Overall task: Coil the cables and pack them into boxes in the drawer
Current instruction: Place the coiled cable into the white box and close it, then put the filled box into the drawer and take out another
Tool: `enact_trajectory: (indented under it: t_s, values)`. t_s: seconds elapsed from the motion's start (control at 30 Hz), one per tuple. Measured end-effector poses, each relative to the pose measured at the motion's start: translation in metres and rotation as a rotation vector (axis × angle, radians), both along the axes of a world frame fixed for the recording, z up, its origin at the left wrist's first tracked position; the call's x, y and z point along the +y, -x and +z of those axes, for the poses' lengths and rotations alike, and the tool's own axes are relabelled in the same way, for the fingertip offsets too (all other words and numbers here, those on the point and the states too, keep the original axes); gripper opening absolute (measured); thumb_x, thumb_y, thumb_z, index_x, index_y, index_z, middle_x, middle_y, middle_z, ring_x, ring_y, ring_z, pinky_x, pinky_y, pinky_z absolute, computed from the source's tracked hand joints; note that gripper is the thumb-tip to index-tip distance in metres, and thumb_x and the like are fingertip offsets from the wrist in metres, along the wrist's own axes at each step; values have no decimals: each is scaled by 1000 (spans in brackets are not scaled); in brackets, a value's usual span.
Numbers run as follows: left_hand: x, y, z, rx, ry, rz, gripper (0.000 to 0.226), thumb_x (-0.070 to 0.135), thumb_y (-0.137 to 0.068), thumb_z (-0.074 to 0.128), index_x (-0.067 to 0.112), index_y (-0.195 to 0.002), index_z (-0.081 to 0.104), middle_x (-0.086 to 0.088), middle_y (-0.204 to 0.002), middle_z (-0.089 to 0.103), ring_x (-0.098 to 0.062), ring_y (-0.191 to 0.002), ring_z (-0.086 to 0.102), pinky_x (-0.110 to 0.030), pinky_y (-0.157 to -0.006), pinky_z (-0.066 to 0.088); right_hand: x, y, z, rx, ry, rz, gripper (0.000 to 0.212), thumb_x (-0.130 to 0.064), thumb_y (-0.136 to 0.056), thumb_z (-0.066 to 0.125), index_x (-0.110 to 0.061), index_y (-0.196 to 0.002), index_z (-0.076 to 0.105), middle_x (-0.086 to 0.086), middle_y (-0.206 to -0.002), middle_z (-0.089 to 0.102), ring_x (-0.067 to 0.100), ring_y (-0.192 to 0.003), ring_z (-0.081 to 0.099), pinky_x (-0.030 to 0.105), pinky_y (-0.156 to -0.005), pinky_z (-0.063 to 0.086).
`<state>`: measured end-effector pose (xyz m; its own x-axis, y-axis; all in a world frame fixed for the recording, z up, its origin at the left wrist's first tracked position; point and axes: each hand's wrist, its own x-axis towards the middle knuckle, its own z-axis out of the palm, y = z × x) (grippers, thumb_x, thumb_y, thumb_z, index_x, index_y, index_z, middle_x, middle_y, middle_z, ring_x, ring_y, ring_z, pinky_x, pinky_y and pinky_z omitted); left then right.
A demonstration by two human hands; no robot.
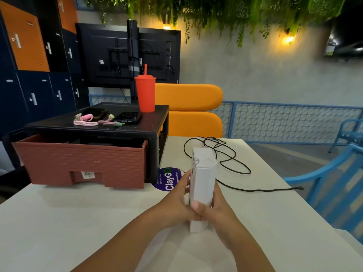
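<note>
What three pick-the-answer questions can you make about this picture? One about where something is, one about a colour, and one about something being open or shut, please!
1. Where is the white box?
A. on the floor
B. on the orange chair
C. held in two hands

2. What colour is the loose cable lying on the table?
A. yellow
B. black
C. green

3. How is the reddish-brown drawer?
A. pulled open
B. pushed fully shut
C. taken out and turned upside down

Answers:
1 C, because the left hand and the right hand both grip the box above the table.
2 B, because the cable shows as a dark black line on the pale table.
3 A, because the drawer's front sticks out well ahead of its black frame.
</note>
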<state>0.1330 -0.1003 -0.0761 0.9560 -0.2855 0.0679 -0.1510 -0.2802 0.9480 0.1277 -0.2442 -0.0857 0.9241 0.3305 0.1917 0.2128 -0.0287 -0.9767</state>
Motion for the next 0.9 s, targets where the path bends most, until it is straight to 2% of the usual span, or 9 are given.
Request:
enact_trajectory:
  t_s: [0.1, 0.2, 0.3, 0.43, 0.53, 0.6, 0.7, 0.77, 0.9]
  values:
    - [3, -1, -1, 19, -56, -17, 124, 24, -56, 86, 47, -145, 3, 17, -140, 41, 1, -125, 42, -29, -101, 44, 0, 1, 2, 12, -15, 25, 110, -60, -44, 82, -48, -138, 27, -14, -136, 49, 9, -125, 47, 40, -102, 45]
    - [7, -2, -3, 19, -92, -21, 129, 32, -49, 86, 52, -143, 0, 19, -144, 37, -2, -133, 33, -37, -104, 43, -2, 3, 4, 26, -20, 36, 116, -60, -40, 84, -48, -139, 26, -14, -134, 51, 6, -123, 48, 36, -98, 48]
    - [12, 2, -1, 35, -129, -5, 133, 35, -43, 86, 55, -141, -3, 21, -150, 24, -4, -139, 22, -40, -107, 38, -4, 5, 8, 30, -16, 19, 124, -62, -34, 84, -51, -140, 21, -20, -140, 41, 6, -129, 39, 37, -102, 43]
    - [26, 13, 7, 44, -186, 73, 130, 30, -48, 85, 45, -145, 0, 12, -151, 21, -10, -138, 23, -33, -109, 32, -8, 8, 16, 43, -8, -38, 130, -70, -26, 81, -55, -138, 16, -23, -145, 28, 10, -136, 27, 39, -108, 32]
    - [45, 23, 20, -28, -226, 124, 111, 26, -62, 85, 39, -145, 14, 15, -144, 29, -6, -129, 32, -23, -98, 34, -11, 12, 24, 7, 60, -112, 133, -82, -22, 70, -55, -138, 11, -18, -148, 25, 11, -137, 25, 38, -107, 28]
    - [59, 28, 34, -120, -277, 172, 92, 27, -69, 81, 37, -142, 26, 17, -140, 33, -4, -124, 38, -16, -92, 35, -11, 18, 32, -51, 135, -170, 124, -89, -23, 61, -60, -132, 9, -19, -150, 22, 9, -138, 23, 35, -108, 24]
    - [82, 36, 63, -243, -351, 247, 68, 30, -79, 72, 35, -137, 37, 21, -134, 35, 0, -117, 40, -2, -79, 35, -6, 31, 45, -202, 219, -320, 101, -95, -34, 47, -66, -122, 7, -26, -146, 18, 2, -137, 19, 32, -108, 21]
    - [103, 39, 81, -329, -414, 315, 58, 35, -82, 67, 37, -134, 42, 21, -135, 36, 1, -120, 37, -7, -86, 31, 2, 40, 59, -405, 279, -468, 88, -93, -50, 38, -60, -129, 14, -24, -144, 20, -6, -132, 17, 29, -106, 22]
    - [139, 38, 109, -408, -443, 419, 39, 33, -85, 64, 34, -122, 53, 20, -123, 45, 2, -113, 43, -10, -85, 31, 28, 55, 97, -863, 428, -609, 64, -60, -79, 40, -38, -137, 27, -5, -145, 30, 7, -133, 24, 37, -102, 27]
